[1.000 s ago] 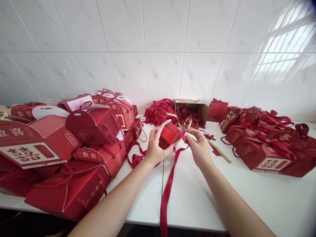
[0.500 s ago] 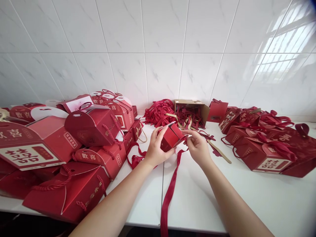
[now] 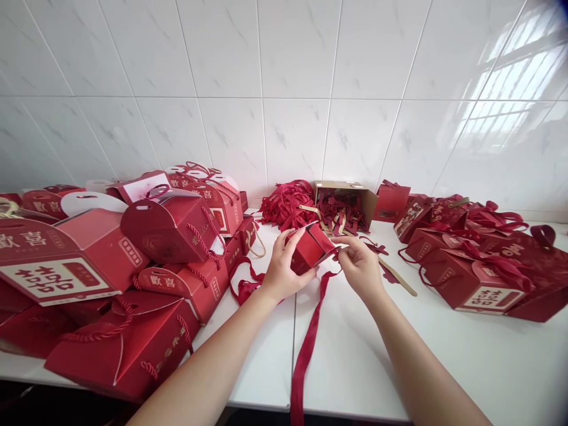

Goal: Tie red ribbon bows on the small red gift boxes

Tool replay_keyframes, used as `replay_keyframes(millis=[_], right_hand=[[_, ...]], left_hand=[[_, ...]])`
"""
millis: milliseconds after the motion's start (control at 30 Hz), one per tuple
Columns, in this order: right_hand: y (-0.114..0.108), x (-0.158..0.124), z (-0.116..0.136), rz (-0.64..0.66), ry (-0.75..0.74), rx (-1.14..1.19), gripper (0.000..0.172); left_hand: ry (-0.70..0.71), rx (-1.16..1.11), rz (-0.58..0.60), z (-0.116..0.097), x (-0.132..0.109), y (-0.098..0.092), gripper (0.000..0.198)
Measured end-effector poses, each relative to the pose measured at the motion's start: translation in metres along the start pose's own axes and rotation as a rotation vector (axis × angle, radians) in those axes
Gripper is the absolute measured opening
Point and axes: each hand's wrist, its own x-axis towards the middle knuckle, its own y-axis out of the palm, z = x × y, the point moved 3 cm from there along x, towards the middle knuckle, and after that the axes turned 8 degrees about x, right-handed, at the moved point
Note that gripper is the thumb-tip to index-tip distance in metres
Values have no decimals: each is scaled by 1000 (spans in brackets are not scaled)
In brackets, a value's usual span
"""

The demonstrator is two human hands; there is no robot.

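Near the middle of the table, my left hand [image 3: 284, 264] is wrapped round a small red gift box [image 3: 307, 247], tilted with one end toward the right. My right hand [image 3: 358, 260] pinches at the box's right-hand flap, where the end of a dark red ribbon [image 3: 310, 337] comes up to the fingers. From there the ribbon hangs down and runs over the table's front edge. Another loop of red ribbon [image 3: 246, 290] lies left of my left hand. The exact grip of my right fingertips is partly hidden.
Red gift boxes with rope handles [image 3: 168, 228] pile up at left. Ribbon-tied boxes [image 3: 470, 272] stand at right. Behind my hands lie a heap of red ribbons [image 3: 286, 201] and an open cardboard box [image 3: 366, 204] of tags. A gold strip [image 3: 402, 280] lies right.
Both hands hold nearly the same pose on the box and ribbon. The whole view has shifted slightly.
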Motion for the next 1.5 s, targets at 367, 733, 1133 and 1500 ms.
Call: replay_keyframes(millis=[367,733,1133,1500], right_hand=[[2,0,3,38,73,171,21],[0,2,6,123,347,503,44],[-1,2,-1,84,397,392,37],[-2,-1,-7,247,428,213,27]], left_hand=[[-2,2,16,-1,-1,0,77],[55,64,21,1,-1,-2,76],[86,105,24,4,-1,-3,75],[2,92,12,12,-2,-4,79]])
